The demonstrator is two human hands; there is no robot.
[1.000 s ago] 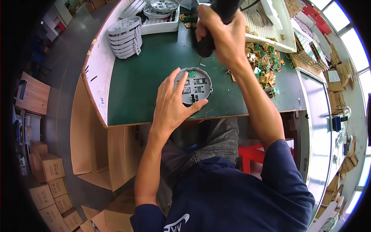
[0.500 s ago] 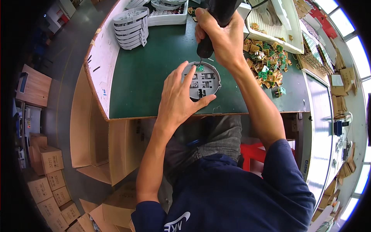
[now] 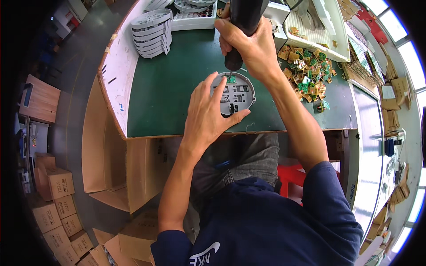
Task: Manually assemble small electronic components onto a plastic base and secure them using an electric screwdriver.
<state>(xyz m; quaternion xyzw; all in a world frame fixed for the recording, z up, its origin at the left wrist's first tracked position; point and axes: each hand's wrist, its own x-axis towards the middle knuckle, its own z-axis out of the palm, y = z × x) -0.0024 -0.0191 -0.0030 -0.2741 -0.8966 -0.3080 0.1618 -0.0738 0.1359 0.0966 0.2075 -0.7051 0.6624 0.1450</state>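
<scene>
1. The round grey housing (image 3: 243,82) is lying open side up at the upper centre of the frame, showing no clear long axis; a small green board (image 3: 231,80) is sitting inside its top edge.
2. The black power screwdriver (image 3: 245,24) is standing over that board, its long axis running from the top edge of the frame down to the board; whether the bit is engaging a screw, I cannot tell.
3. The left hand (image 3: 205,108) is lying nearer, at the housing's left: its fingers are spreading widely apart, the thumb lying along the lower rim and the fingertips reaching the upper left, clasping the housing between them.
4. The right hand (image 3: 257,46) is staying off the housing, above and right of it, its fingers wrapping closed around the screwdriver.
5. Around them, the green desk (image 3: 177,88) is carrying a stack of grey housings (image 3: 151,35) and a white tray (image 3: 204,22) at upper left, and a heap of loose circuit boards (image 3: 308,73) at upper right.
</scene>
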